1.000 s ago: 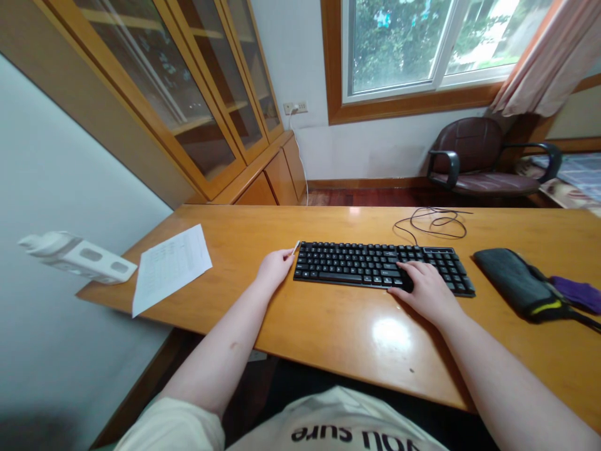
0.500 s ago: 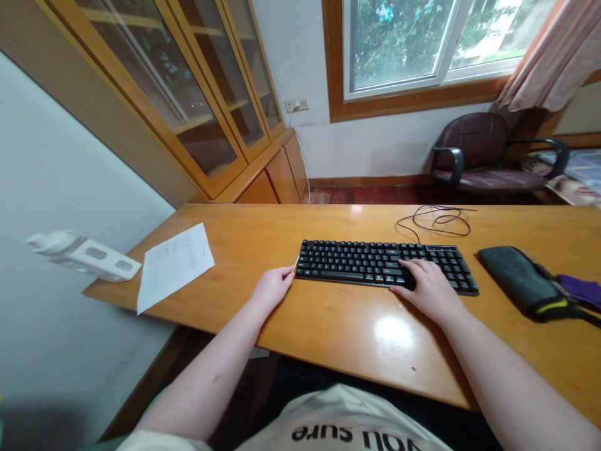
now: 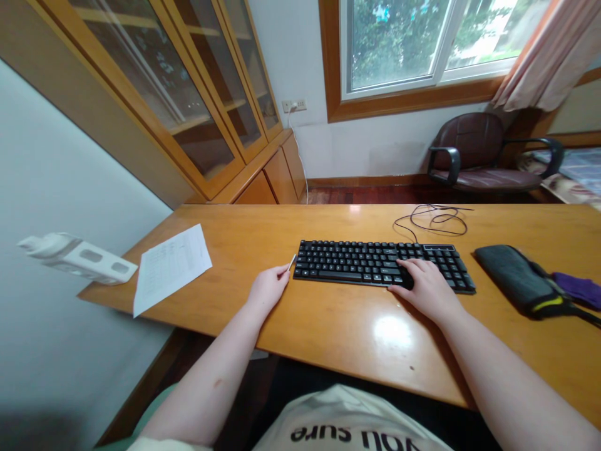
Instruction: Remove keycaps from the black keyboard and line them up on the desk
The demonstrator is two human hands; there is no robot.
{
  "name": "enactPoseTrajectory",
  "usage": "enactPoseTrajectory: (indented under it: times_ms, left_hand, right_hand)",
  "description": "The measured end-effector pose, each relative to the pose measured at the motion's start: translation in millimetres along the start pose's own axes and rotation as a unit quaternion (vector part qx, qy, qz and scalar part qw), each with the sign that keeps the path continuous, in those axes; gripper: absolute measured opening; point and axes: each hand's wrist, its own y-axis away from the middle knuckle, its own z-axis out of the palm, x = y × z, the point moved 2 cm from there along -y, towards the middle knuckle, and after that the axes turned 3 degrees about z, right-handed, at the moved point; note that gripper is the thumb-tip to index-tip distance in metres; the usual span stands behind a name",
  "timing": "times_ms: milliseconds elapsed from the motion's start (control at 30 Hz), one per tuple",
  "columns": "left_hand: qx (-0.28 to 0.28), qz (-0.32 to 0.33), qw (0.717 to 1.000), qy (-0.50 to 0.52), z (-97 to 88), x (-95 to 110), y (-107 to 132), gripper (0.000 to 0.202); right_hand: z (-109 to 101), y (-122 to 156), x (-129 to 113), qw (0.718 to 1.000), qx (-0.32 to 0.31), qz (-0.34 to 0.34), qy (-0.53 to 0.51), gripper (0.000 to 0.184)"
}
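A black keyboard point(image 3: 361, 262) lies flat on the wooden desk point(image 3: 328, 319), its cable point(image 3: 434, 219) coiled behind it. My left hand point(image 3: 268, 287) rests on the desk just left of the keyboard's near corner, fingers pinched on a thin white stick point(image 3: 292, 263) whose tip points at the keyboard's left edge. My right hand point(image 3: 425, 288) lies on the keyboard's right part, fingers curled over the keys near the number pad.
A printed sheet of paper point(image 3: 171, 266) lies at the desk's left end, beside a white device point(image 3: 77, 258) overhanging the edge. A dark pouch point(image 3: 516, 279) and purple cloth point(image 3: 580, 288) sit at the right. An armchair point(image 3: 483, 160) stands under the window.
My left hand has slid back toward me along the keyboard's left end, from its far corner to its near corner, still pinching the stick. My right hand stays put.
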Motion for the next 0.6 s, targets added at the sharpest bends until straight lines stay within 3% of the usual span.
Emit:
enactPoseTrajectory:
  times_ms: [167,600]
  left_hand:
    - [-0.003,0.003,1.0,-0.026,7.6,8,4,0.033]
    - [-0.035,-0.027,0.998,-0.043,2.2,0,61,0.035]
  right_hand:
    - [-2,-1,-2,1.0,-0.002,0.002,0.007,0.061]
    - [-1,0,0,1.0,0.003,-0.005,-0.01,0.061]
